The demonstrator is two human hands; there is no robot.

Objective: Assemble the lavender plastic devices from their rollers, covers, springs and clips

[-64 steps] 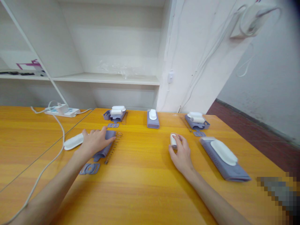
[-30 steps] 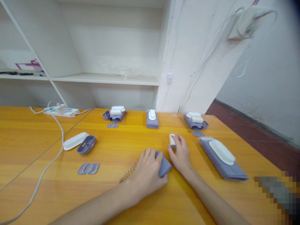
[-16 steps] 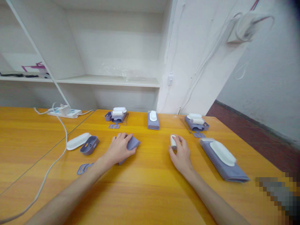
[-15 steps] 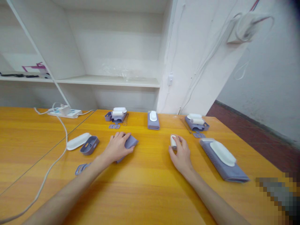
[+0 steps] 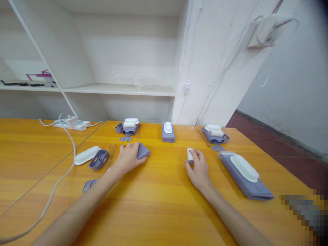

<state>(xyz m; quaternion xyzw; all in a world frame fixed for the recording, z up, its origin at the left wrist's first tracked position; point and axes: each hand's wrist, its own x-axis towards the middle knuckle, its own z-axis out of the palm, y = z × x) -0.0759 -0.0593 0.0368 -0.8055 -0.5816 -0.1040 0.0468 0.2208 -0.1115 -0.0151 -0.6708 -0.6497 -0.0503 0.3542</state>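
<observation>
My left hand point(image 5: 130, 158) is closed around a purple-grey plastic casing point(image 5: 143, 151), whose angled end sticks out past the thumb; the rest is hidden by the hand. My right hand point(image 5: 200, 168) grips a small white roller-like cylinder point(image 5: 190, 155) at the table surface, fingers over its near side. Left of my left wrist lie a thin coil spring point(image 5: 111, 153), a hollow purple-grey end cap point(image 5: 98, 160) and a long white oval cover point(image 5: 87, 155). A flat purple-grey slotted piece point(image 5: 89, 185) is partly covered by my left forearm.
Similar part sets stand at the back left point(image 5: 130, 127) and back right point(image 5: 215, 132). One purple-grey unit with a white top point(image 5: 168, 132) is between them, a larger one point(image 5: 244, 174) at right. A power strip point(image 5: 74, 123) and white cable point(image 5: 55, 184) are at left.
My left hand has turned the casing, so its lower edge no longer shows under the palm. The coil spring now shows beside my left wrist. My right hand stays on the white cylinder.
</observation>
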